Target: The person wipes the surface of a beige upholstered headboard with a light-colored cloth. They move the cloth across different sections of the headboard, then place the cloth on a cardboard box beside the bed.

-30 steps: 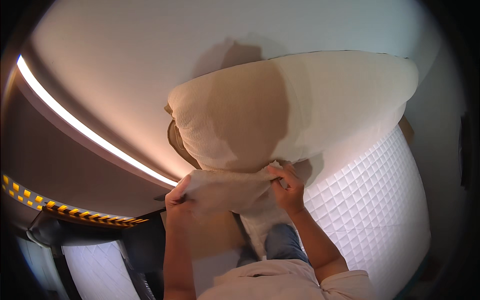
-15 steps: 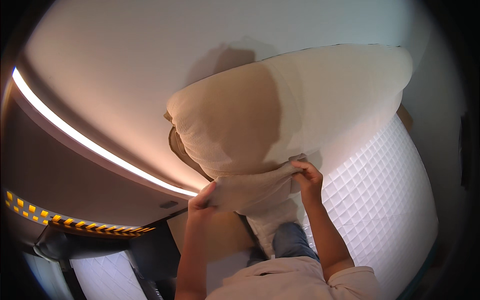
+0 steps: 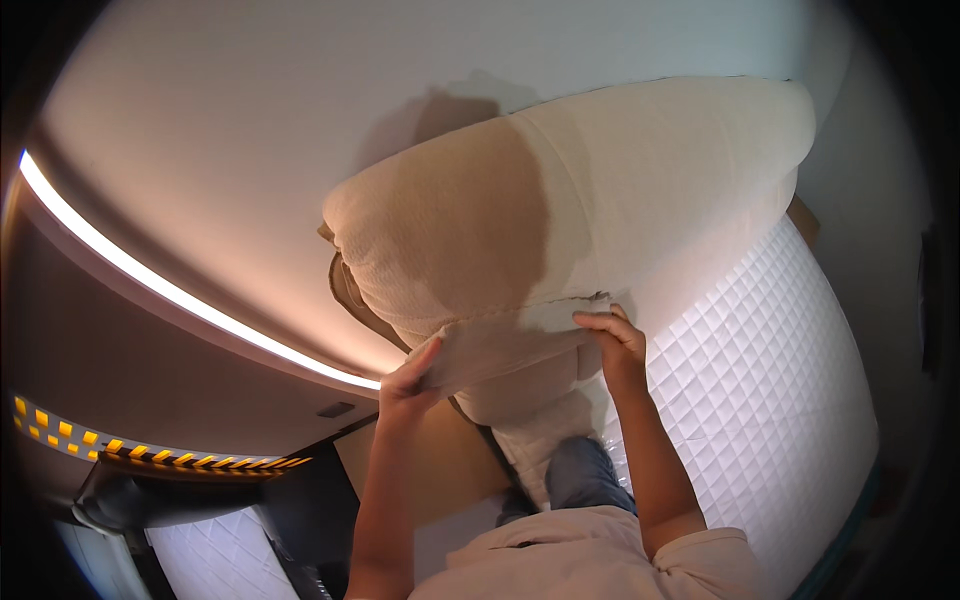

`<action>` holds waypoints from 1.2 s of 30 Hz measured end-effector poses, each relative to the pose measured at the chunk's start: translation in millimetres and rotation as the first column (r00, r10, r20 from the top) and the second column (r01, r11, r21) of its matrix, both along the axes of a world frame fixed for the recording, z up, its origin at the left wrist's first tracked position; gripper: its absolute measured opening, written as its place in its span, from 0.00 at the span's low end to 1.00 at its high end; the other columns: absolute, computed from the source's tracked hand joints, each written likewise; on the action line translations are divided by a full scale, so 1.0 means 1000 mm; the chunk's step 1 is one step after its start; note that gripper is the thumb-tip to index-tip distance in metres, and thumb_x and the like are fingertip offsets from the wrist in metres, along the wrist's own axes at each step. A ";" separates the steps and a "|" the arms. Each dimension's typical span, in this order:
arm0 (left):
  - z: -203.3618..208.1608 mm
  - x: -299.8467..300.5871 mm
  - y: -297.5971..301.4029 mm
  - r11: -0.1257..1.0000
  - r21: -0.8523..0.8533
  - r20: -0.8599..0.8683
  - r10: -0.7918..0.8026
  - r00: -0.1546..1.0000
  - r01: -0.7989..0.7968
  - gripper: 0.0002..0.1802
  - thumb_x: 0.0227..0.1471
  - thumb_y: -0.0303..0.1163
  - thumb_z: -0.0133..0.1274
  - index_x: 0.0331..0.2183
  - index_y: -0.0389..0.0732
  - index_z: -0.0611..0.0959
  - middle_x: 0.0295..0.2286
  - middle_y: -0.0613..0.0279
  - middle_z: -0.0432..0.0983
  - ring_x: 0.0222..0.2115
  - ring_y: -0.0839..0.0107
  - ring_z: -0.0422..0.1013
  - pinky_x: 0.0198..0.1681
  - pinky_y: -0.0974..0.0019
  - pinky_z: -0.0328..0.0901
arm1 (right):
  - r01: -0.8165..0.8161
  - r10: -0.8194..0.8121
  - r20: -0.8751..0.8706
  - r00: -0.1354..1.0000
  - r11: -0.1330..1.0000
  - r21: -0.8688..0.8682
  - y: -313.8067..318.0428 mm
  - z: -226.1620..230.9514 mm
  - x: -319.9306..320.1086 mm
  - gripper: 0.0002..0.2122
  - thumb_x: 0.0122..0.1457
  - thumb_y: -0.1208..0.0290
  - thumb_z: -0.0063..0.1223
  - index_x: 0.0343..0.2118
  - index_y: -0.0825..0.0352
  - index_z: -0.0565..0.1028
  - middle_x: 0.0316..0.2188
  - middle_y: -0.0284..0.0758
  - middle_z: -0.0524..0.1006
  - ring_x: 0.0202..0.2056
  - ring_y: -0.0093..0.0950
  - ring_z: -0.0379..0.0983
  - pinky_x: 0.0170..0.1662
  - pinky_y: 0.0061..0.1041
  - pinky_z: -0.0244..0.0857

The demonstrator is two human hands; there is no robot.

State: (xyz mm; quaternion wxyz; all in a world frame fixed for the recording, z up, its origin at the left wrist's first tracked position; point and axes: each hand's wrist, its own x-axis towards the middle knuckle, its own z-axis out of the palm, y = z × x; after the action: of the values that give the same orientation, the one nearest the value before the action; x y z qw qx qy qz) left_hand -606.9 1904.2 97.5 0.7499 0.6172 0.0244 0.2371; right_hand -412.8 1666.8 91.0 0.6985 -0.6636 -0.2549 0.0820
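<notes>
A large, plump beige padded piece [image 3: 690, 170], like a thick folded mattress pad or cushion, leans against the pale wall. Along its near side hangs a beige fabric flap [image 3: 510, 350]. My left hand [image 3: 408, 382] is closed on the flap's left end, thumb on top. At the right end, the fingers of my right hand [image 3: 622, 345] pinch the fabric's edge. Between the two hands the cloth is stretched, with a seam along its upper side. My own shadow darkens the padded piece's left half.
A white quilted mattress [image 3: 770, 380] lies to the right, partly under the beige piece. On the left, a bright light strip [image 3: 180, 290] runs along the wall. A brown panel [image 3: 420, 460] is below my left hand, and a white quilted surface [image 3: 220, 555] shows at lower left.
Both hands still hold the flap. Its upper edge and seam have risen against the padded piece, and the left hand has moved slightly up. The view has shifted a little.
</notes>
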 end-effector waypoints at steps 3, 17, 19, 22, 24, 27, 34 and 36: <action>-0.019 -0.025 -0.001 0.993 -0.117 0.045 0.015 0.999 -0.010 0.43 0.29 0.03 0.38 0.52 0.35 0.74 0.53 0.52 0.67 0.55 0.62 0.64 0.57 0.62 0.58 | -0.125 0.124 -0.164 0.979 0.992 0.007 -0.007 -0.011 -0.023 0.19 0.46 0.93 0.44 0.38 0.70 0.80 0.34 0.31 0.68 0.35 0.17 0.66 0.37 0.14 0.60; 0.087 0.033 -0.007 0.979 0.197 -0.129 -0.034 0.991 0.059 0.43 0.34 0.06 0.41 0.57 0.42 0.70 0.52 0.69 0.69 0.32 0.94 0.62 0.30 0.86 0.55 | 0.163 -0.184 -0.022 0.983 0.807 0.567 0.029 0.067 0.031 0.19 0.51 0.92 0.49 0.48 0.74 0.74 0.36 0.31 0.67 0.32 0.18 0.66 0.35 0.16 0.65; 0.061 0.027 -0.006 0.984 0.125 -0.205 -0.101 0.974 0.128 0.44 0.33 0.06 0.41 0.57 0.42 0.69 0.54 0.67 0.67 0.38 0.90 0.66 0.38 0.84 0.60 | 0.108 -0.125 0.008 0.992 0.892 0.439 0.018 0.046 0.032 0.21 0.50 0.93 0.49 0.49 0.73 0.73 0.39 0.32 0.68 0.33 0.18 0.67 0.36 0.16 0.66; 0.027 0.012 -0.010 0.984 0.164 -0.040 -0.060 0.997 0.066 0.45 0.33 0.05 0.41 0.57 0.40 0.69 0.56 0.63 0.65 0.52 0.78 0.65 0.51 0.77 0.57 | 0.082 -0.048 -0.130 0.990 0.958 0.276 0.008 0.011 0.019 0.23 0.49 0.94 0.48 0.50 0.75 0.71 0.49 0.37 0.70 0.45 0.23 0.69 0.41 0.21 0.69; 0.020 0.007 -0.009 0.989 0.123 -0.046 -0.071 0.996 0.076 0.44 0.32 0.05 0.41 0.56 0.37 0.69 0.57 0.59 0.64 0.59 0.70 0.57 0.58 0.72 0.50 | 0.037 0.025 -0.187 0.982 0.948 0.317 0.005 -0.001 0.014 0.21 0.49 0.93 0.51 0.47 0.73 0.74 0.47 0.39 0.73 0.40 0.20 0.72 0.41 0.17 0.69; 0.027 0.009 -0.007 0.990 0.090 0.013 -0.106 0.994 0.104 0.44 0.32 0.04 0.40 0.56 0.37 0.70 0.56 0.59 0.64 0.58 0.71 0.58 0.58 0.73 0.51 | 0.000 0.046 -0.138 0.989 0.948 0.319 0.008 -0.001 0.020 0.19 0.49 0.93 0.50 0.46 0.74 0.74 0.43 0.38 0.75 0.40 0.21 0.71 0.42 0.19 0.68; 0.101 0.057 -0.005 0.961 0.267 0.037 -0.087 0.996 0.074 0.43 0.34 0.07 0.40 0.57 0.42 0.70 0.55 0.67 0.66 0.50 0.87 0.63 0.43 0.85 0.57 | 0.095 -0.048 -0.108 0.993 0.870 0.484 0.022 0.063 0.063 0.19 0.52 0.91 0.49 0.48 0.74 0.73 0.43 0.37 0.75 0.39 0.19 0.71 0.45 0.19 0.66; 0.095 0.059 -0.005 0.956 0.280 -0.045 -0.075 0.996 0.085 0.44 0.34 0.06 0.40 0.57 0.42 0.70 0.56 0.67 0.66 0.50 0.86 0.63 0.43 0.85 0.58 | 0.102 -0.056 -0.115 0.992 0.888 0.449 0.022 0.066 0.062 0.19 0.52 0.91 0.49 0.49 0.73 0.73 0.44 0.36 0.75 0.38 0.18 0.71 0.45 0.19 0.66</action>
State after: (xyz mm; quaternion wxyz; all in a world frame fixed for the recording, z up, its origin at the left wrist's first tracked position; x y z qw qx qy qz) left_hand -548.1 1899.4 192.7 0.6629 0.7220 -0.0220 0.1971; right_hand -351.3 1688.3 156.8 0.8486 -0.4870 -0.2050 0.0243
